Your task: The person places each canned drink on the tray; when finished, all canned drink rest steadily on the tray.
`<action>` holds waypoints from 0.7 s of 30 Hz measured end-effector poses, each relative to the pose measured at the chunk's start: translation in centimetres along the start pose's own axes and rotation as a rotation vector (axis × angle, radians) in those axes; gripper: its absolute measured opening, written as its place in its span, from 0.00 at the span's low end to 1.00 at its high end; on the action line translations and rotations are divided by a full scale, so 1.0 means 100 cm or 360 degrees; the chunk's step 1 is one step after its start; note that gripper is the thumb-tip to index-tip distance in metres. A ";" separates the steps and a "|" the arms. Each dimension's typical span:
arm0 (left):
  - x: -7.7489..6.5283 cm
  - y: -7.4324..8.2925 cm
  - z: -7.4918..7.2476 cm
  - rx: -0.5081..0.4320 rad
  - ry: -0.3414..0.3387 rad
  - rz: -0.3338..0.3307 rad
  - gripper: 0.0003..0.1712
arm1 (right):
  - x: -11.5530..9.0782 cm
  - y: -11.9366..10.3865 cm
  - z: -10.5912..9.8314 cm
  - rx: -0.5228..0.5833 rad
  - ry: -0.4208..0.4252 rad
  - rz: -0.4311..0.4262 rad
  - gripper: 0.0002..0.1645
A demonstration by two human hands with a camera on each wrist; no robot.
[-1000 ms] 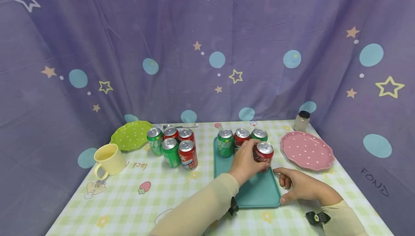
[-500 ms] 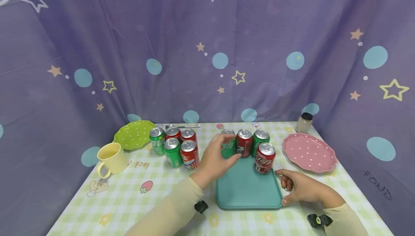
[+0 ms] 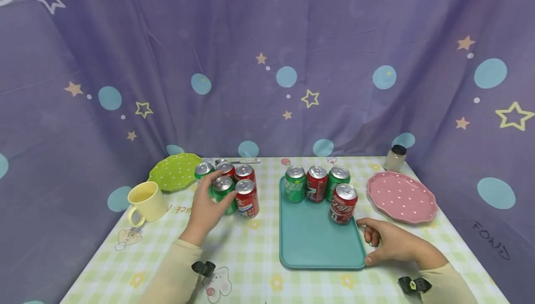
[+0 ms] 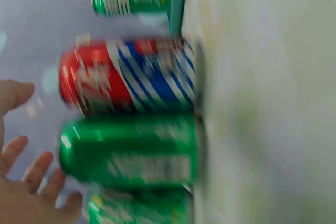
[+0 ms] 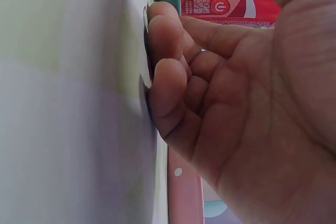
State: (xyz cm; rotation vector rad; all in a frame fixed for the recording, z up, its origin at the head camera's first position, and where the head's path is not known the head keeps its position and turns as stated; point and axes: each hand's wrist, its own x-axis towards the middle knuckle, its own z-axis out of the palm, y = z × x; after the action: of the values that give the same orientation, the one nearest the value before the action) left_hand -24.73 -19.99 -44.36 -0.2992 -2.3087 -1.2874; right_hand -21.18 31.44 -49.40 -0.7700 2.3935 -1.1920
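My left hand [image 3: 207, 208] reaches over the left group of cans, thumb and fingers spread around the top of a green soda can [image 3: 224, 192]. In the left wrist view the fingers stand apart from that green can's top, and a red and blue cola can [image 4: 131, 77] is beside it. My right hand [image 3: 389, 241] rests on the table with its index finger and thumb at the right edge of the teal tray [image 3: 317, 248]; its other fingers curl loosely. On the tray a red can [image 3: 343, 205] stands in front of a back row of green and red cans.
More cans, a green one [image 3: 204, 170] and red ones, stand behind on the left. A yellow mug [image 3: 150, 204] and green dotted plate [image 3: 173, 172] are at the far left. A pink dotted plate [image 3: 401, 198] and a black-lidded jar [image 3: 394, 159] stand right. Cutlery [image 3: 244, 161] lies at the back.
My left hand let go of the red can on the tray and moved left to the green can in the left group. My right hand stayed at the tray's edge.
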 end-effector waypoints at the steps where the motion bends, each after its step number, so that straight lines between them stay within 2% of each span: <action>1: 0.000 -0.008 -0.003 -0.0028 0.0010 -0.0026 0.40 | 0.000 0.000 0.000 0.0002 0.0000 -0.0007 0.58; 4: 0.000 -0.027 -0.009 -0.0142 -0.0014 -0.0133 0.43 | 0.000 0.000 0.000 -0.0019 0.0007 -0.0008 0.58; 10: -0.001 -0.052 -0.009 -0.0188 -0.0266 -0.0333 0.51 | 0.000 0.003 0.000 -0.0049 0.0011 -0.0016 0.56; 13: 0.000 -0.058 -0.008 -0.0151 -0.0332 -0.0354 0.52 | 0.000 0.004 0.000 -0.0057 0.0016 -0.0030 0.56; 21: 0.001 -0.058 -0.005 -0.0020 -0.0333 -0.0369 0.50 | -0.001 0.004 0.000 -0.0057 0.0016 -0.0024 0.57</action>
State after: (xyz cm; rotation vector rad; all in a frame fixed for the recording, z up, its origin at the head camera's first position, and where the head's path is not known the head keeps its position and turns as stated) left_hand -27.02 -23.53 -48.43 -0.1808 -2.5739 -1.4422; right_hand -21.22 31.65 -49.70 -0.7963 2.4274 -1.1642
